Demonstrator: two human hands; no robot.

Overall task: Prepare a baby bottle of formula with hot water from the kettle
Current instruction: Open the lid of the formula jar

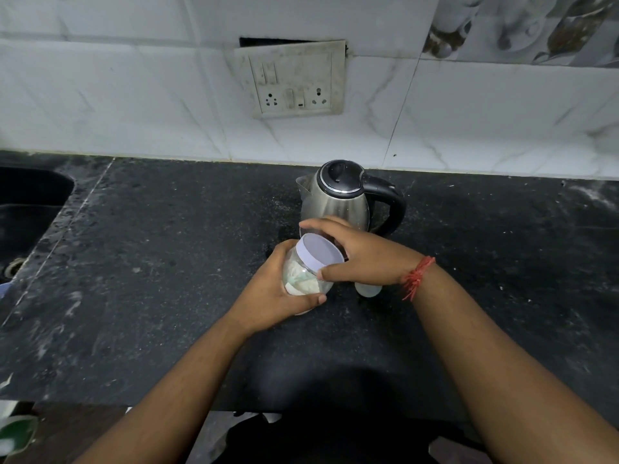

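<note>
My left hand [272, 296] grips a clear jar [301, 279] of white formula powder, tilted toward me above the black counter. My right hand [361, 259] curls over the jar's white lid [320, 251], fingers around its rim. A pale scoop shows inside the powder. Behind my hands stands a steel kettle [338, 199] with a black lid and a black handle pointing right. Under my right wrist a small part of a pale translucent object [368, 290], perhaps the baby bottle, rests on the counter; most of it is hidden.
The black stone counter [150, 262] runs to a white tiled wall with a switch and socket plate [294, 80]. A dark sink [30, 202] is set in at the far left. The counter's front edge lies near my forearms.
</note>
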